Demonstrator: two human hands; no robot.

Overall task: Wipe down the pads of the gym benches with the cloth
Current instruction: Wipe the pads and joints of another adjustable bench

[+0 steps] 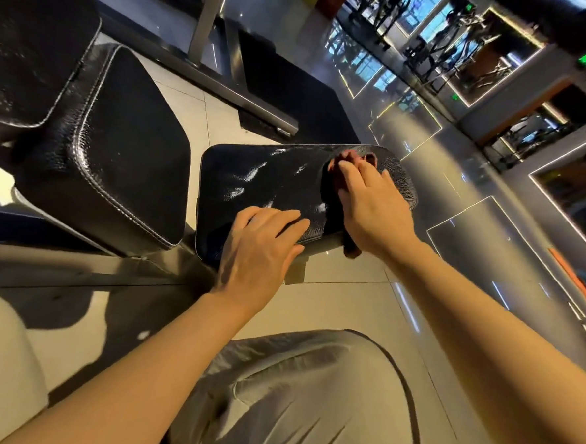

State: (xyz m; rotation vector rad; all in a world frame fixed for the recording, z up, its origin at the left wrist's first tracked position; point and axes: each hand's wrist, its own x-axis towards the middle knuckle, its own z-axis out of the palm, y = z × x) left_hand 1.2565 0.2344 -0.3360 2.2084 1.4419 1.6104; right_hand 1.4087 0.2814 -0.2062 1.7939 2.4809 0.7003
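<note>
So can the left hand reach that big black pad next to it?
Probably yes. The left hand rests on the small pad holding nothing, and the big pad sits just beside it with nothing in between.

Black grained pad (273, 183) with white stitching, dark reddish-brown cloth (338, 183), pale beige floor tiles (342, 293), grey trousers (308, 394)

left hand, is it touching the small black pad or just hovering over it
Touching. The head view shows the left hand lying flat on the near edge of the black pad, its fingers resting on the surface with no gap.
</note>
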